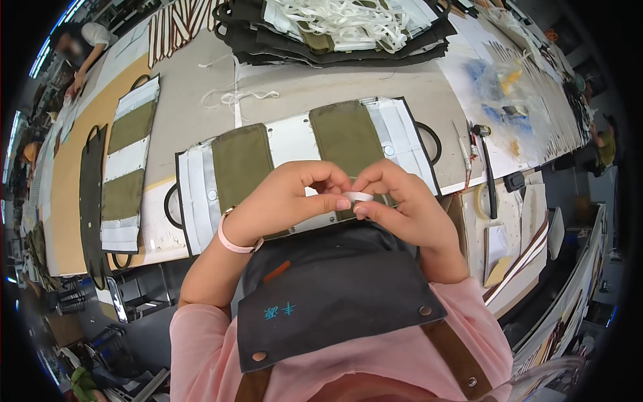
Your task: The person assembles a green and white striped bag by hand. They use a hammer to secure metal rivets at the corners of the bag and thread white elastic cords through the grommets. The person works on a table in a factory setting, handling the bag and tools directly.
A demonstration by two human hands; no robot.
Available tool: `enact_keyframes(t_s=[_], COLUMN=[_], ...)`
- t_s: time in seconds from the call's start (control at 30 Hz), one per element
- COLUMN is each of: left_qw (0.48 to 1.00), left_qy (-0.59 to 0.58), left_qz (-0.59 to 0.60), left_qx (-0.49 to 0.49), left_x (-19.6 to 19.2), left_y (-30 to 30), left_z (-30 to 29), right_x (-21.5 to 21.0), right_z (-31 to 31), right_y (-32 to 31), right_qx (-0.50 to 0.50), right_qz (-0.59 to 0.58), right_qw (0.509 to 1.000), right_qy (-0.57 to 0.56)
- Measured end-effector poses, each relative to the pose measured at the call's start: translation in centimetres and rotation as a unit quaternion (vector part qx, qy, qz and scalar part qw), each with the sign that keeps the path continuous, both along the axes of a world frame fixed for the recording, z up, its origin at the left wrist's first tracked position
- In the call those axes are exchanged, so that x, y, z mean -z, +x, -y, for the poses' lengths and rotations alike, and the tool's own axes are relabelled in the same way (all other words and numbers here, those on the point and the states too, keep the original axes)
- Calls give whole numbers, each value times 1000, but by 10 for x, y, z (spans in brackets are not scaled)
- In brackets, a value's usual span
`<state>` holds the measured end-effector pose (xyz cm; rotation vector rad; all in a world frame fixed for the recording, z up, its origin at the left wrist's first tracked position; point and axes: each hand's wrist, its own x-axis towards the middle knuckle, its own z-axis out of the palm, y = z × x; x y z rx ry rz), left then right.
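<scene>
In front of my apron, both hands meet over the near edge of a flat fabric panel (pixel 289 137). It is white with two olive-green patches, dark edging, metal snaps and a black loop handle at either end. Thumb and fingers of my left hand (pixel 288 191) pinch a small white band (pixel 358 196), curled like a loop. My right hand (pixel 412 204) grips the same band from the other side, its fingertips close to the left thumb. Whether the band is tape or cord, I cannot tell.
A dark stack of panels (pixel 335 57) topped with tangled white straps (pixel 355 20) stands at the back. Loose white cord (pixel 234 98) lies on the table. Another panel (pixel 127 161) is at left. A hammer (pixel 487 167) and pen-like tools (pixel 463 151) lie right. Someone (pixel 90 40) works far left.
</scene>
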<state>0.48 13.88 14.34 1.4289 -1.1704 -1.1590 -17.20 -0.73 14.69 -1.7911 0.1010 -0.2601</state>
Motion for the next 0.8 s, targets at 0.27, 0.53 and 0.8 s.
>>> enact_keyframes(t_s=[0.27,0.53,0.8], left_qw=[995,955,913], left_qy=[4,48,150], left_qz=[-63,97,171], left_qx=[-74,-275,-337], left_x=[8,44,89], left_y=[57,102,138], left_z=[-76,-128,-140], right_x=[16,44,89], right_z=[52,106,129], right_y=[-11,-13,8], right_qx=[-77,24,125], right_qz=[-132,-248,-240], right_qw=[988,967,961], right_qy=[14,-62,-63])
